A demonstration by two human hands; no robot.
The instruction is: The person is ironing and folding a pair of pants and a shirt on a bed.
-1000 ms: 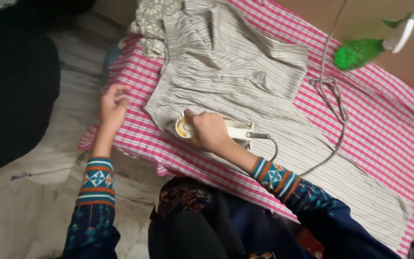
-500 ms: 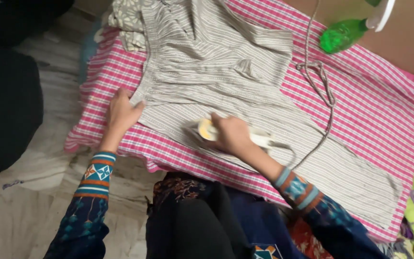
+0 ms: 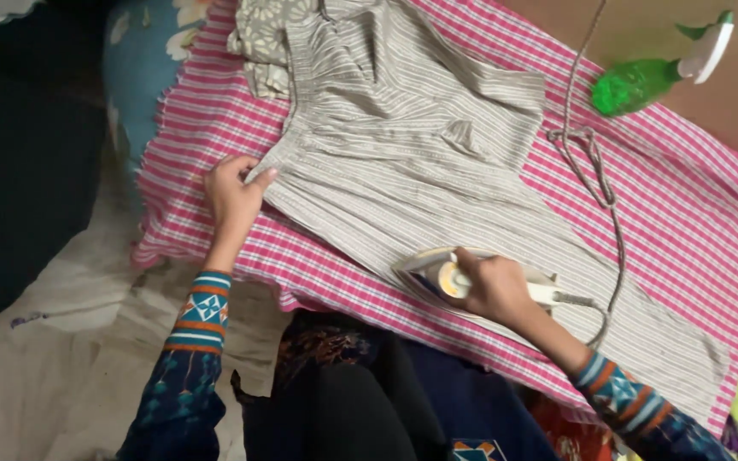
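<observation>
One white electric iron (image 3: 459, 275) gripped by right hand (image 3: 495, 286); left hand (image 3: 234, 192) pinching one grey striped garment (image 3: 437, 171); one green spray bottle (image 3: 647, 78).

One iron (image 3: 463, 277), one striped garment (image 3: 437, 171), one spray bottle (image 3: 655, 77), two hands.
</observation>
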